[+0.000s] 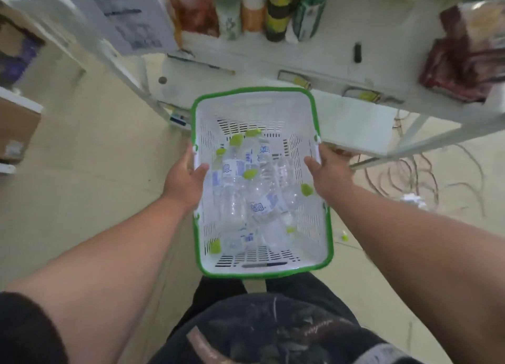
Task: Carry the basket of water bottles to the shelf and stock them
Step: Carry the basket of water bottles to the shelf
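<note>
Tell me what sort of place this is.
Probably a small shop or a mock-up of one: a white shelf with price-tag holders on its edge carries assorted drink bottles and packaged goods, and both hands hold a green-rimmed shopping basket of water bottles.

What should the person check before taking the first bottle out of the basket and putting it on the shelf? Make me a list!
1. Both hands hold the basket: the left hand and the right hand grip the side rims of the white slotted plastic basket with the green rim. Ok.
2. Bottles are inside: clear plastic water bottles with green caps lie piled in it. Ok.
3. The basket rests on something: cannot tell.
4. A hand is free to pick a bottle: not ok.
5. The white metal shelf is close: right ahead of the basket. Ok.
6. The floor is clear: loose cables lie at the right. Not ok.
</note>
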